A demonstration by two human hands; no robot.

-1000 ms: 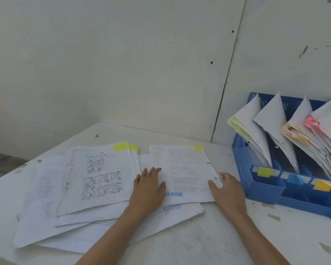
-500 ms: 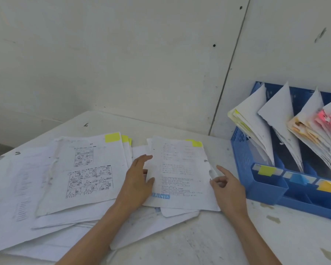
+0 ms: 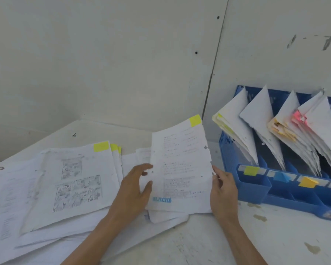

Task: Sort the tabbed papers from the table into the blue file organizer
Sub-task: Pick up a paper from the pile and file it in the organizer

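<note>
Paper first: the yellow-tabbed sheet [image 3: 180, 165] is lifted off the pile [image 3: 71, 178] on the table [image 3: 208, 245], held between my hands with its tab [image 3: 195, 120] up at 1 o'clock. My right hand [image 3: 223, 190] pinches the right edge by the ragged punch holes. My left hand [image 3: 136, 188] lies with loosely spread fingers at the left edge, tips hidden, so I cannot tell if it pinches.

Risks, as I judge them:
- **Tear or slip:** a one-sided pull could rip those holes, or the limp sheet could fold and slip.
- **Dragged sheet:** another sheet [image 3: 166, 217] just beneath at 6 o'clock might drag along.
- **Snag:** at 3 o'clock the blue file organizer [image 3: 256, 190] has a yellow label [image 3: 251, 170], and the leaning stack [image 3: 235, 131] in that slot could snag the corner.
- **Wrong slot:** I might stray into the neighbouring slot.
</note>
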